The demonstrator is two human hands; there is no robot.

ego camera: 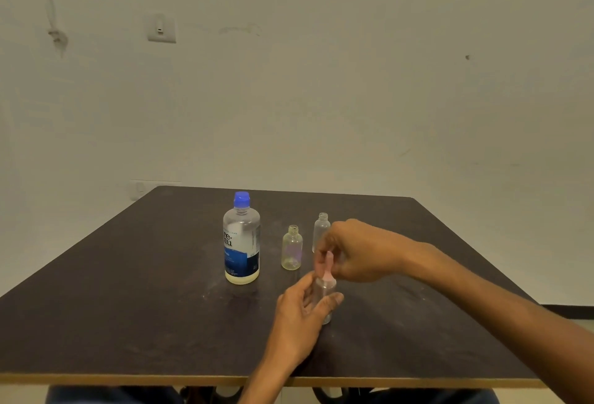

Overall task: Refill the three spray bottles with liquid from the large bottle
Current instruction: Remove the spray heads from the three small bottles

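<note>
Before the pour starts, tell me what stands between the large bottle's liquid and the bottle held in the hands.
Two closures: the blue cap is on the large bottle, and the pink spray top, pinched by the right hand, sits in the neck of the small bottle that the left hand holds.

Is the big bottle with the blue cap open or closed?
Closed: the large bottle stands upright with its blue cap on.

A dark table [135,291] with a pale edge carried a large bottle [241,241] with a blue cap. Two uncapped small bottles [292,247] [320,231] stood just right of it, apparently empty.
</note>
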